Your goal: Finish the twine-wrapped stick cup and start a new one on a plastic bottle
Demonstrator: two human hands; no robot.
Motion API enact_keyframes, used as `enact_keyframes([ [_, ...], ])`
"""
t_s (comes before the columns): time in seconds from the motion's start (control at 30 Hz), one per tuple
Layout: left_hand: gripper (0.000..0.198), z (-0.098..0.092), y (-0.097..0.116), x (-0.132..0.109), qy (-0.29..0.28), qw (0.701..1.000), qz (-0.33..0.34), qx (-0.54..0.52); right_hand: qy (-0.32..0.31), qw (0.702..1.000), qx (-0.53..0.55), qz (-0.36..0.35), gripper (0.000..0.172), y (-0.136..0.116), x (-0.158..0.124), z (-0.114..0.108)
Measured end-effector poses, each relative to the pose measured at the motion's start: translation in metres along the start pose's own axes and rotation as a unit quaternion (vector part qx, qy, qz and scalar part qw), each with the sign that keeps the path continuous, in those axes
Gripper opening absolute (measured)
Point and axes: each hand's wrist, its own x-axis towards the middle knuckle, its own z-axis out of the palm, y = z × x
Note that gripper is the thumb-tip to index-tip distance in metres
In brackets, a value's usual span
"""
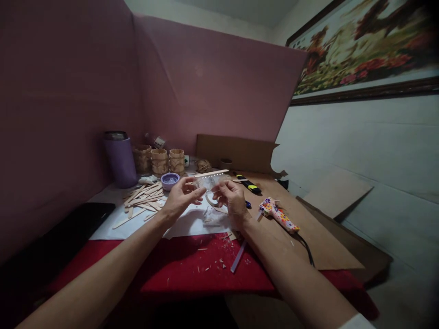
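Observation:
Between my two hands, above the white sheet, is a clear plastic piece (208, 182) with a row of small white dots near its top edge. My left hand (183, 195) has its fingers closed on the left side of this piece. At its right side, my right hand (231, 197) pinches it with bent fingers. A pale wooden stick (211, 173) lies along or just behind the top of the piece; whether it touches cannot be made out. Just below the fingers is a curved tan strip (211, 201), close to my right hand.
Wooden sticks (146, 197), a purple lid (170, 181), stick-covered cups (177, 161) and a purple tumbler (120, 159) stand or lie left. A yellow-black cutter (250, 184) and patterned glue gun (279, 215) lie on cardboard (322, 242) right. Scraps dot the red cloth (185, 269).

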Motion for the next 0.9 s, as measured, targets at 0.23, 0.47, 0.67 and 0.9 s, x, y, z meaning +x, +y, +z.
enact_keyframes([
  [0.23, 0.048, -0.002, -0.011, 0.003, 0.037, 0.988, 0.085, 0.126, 0.104, 0.994, -0.007, -0.038, 0.040, 0.002, 0.005, -0.005],
  [0.47, 0.010, -0.027, -0.020, 0.021, 0.174, 0.961, 0.090, 0.197, 0.176, 0.981, -0.032, -0.072, 0.045, 0.002, 0.008, -0.007],
  [0.67, 0.031, -0.061, -0.008, 0.040, 0.316, 0.888, 0.033, 0.331, 0.206, 0.977, -0.022, -0.055, 0.049, 0.003, 0.010, -0.010],
  [0.9, 0.068, -0.066, -0.016, 0.057, 0.204, 0.818, -0.095, 0.529, 0.181, 0.982, -0.044, -0.037, 0.050, 0.006, 0.006, -0.005],
])
